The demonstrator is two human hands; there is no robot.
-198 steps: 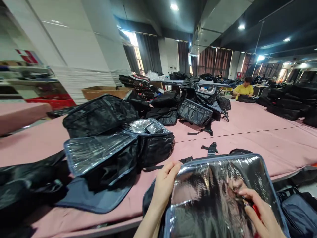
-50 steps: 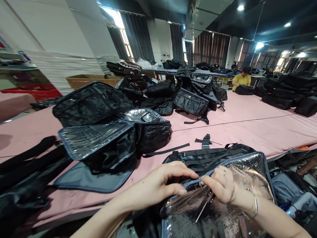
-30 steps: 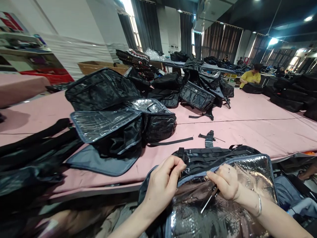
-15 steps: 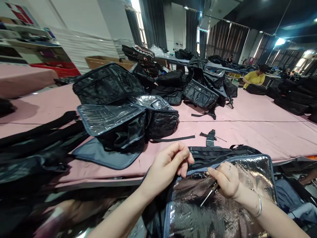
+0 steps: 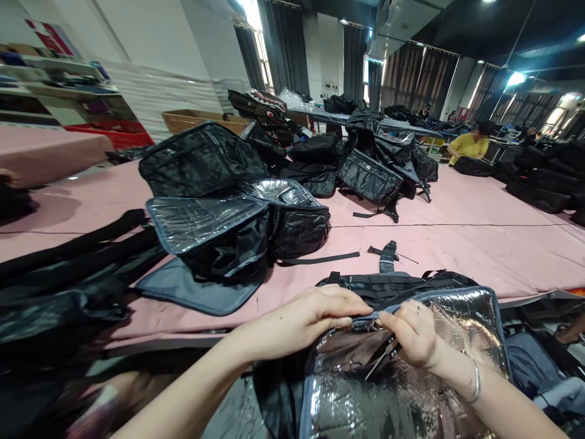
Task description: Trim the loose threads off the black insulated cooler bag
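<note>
A backpack (image 5: 402, 390) with a shiny silver, foil-like lining and blue-grey edge binding lies open in front of me, partly over the table's front edge. My left hand (image 5: 320, 314) rests along the upper left of its bound edge, fingers stretched together and pinching the binding with the thumb below. Just to its right, my right hand (image 5: 414, 335) pinches the same binding between thumb and forefinger. Small scissors (image 5: 381, 360) are also held in that hand, the slim metal blades pointing down and left over the lining. Their handles are mostly hidden by my fingers.
The pink-covered table (image 5: 457, 244) bears an open camouflage bag (image 5: 208, 225), more dark bags (image 5: 372, 174) and a loose strap piece (image 5: 388, 256). Dark straps (image 5: 77, 244) lie at left. Black bags (image 5: 543, 183) are piled right. A person in yellow (image 5: 470, 146) works farther back.
My left hand has come down from above the bag's edge and now lies flat along the binding, pinching it. The right hand stays on the edge with the scissors.
</note>
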